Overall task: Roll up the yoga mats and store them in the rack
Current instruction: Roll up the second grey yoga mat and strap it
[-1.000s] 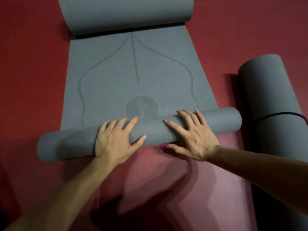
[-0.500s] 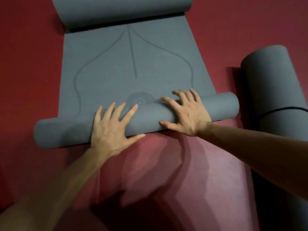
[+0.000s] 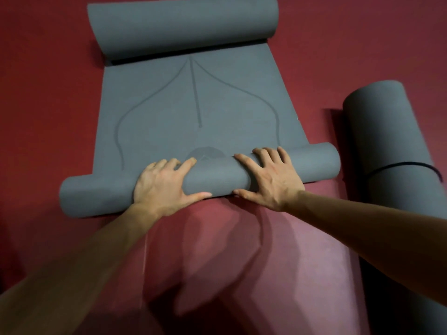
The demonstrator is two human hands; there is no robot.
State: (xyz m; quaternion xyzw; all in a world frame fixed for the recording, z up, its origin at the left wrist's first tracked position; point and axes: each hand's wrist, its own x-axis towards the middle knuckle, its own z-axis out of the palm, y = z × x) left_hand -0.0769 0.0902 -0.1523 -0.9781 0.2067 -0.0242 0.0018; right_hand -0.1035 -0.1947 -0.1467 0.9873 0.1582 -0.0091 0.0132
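1. The left hand (image 3: 164, 187) and right hand (image 3: 268, 177) lie side by side on the near roll (image 3: 217, 175) of the grey yoga mat (image 3: 193, 112), fingers bent over its top and thumbs spread along its near edge, gripping it.
2. The mat's flat middle, with a printed line pattern, lies on the floor beyond the roll; its far end (image 3: 183, 27) curls up.
3. A second rolled mat (image 3: 387, 131), bound by a black strap (image 3: 406, 165), lies just right of it.
4. The red floor (image 3: 48, 93) carries everything, with arm shadows near the person.
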